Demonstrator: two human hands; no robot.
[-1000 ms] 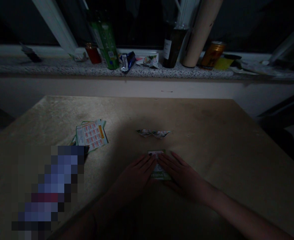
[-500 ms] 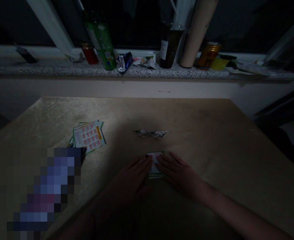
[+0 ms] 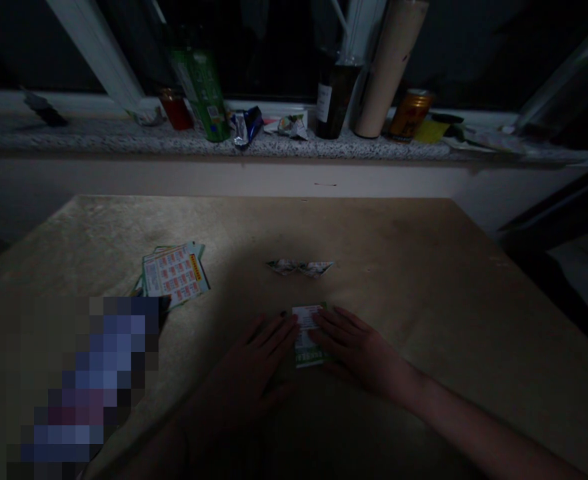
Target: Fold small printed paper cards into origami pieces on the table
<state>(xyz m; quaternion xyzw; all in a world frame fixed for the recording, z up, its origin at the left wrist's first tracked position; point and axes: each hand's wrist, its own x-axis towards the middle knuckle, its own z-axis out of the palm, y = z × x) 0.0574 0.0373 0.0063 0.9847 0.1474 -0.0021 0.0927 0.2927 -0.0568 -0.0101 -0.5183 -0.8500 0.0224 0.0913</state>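
Observation:
A small printed paper (image 3: 308, 337), folded into a narrow strip, lies on the tan table (image 3: 424, 280) in dim light. My left hand (image 3: 254, 360) rests flat at the paper's left edge, fingers stretched toward it. My right hand (image 3: 354, 343) lies flat on its right edge, fingertips pressing the paper. Neither hand grips it. Just beyond, a folded paper shape (image 3: 300, 268) with two pointed ends sits on the table.
A fanned stack of printed cards (image 3: 174, 273) lies at the left, beside a blurred-out patch (image 3: 94, 380). On the stone sill (image 3: 99, 137) behind stand a green bottle (image 3: 199, 87), dark bottle (image 3: 331, 100), cardboard tube (image 3: 387, 67), cans (image 3: 409, 115) and wrappers.
The hands have slid a little apart along the paper, uncovering more of its middle. The view has shifted slightly, so everything sits a bit further left.

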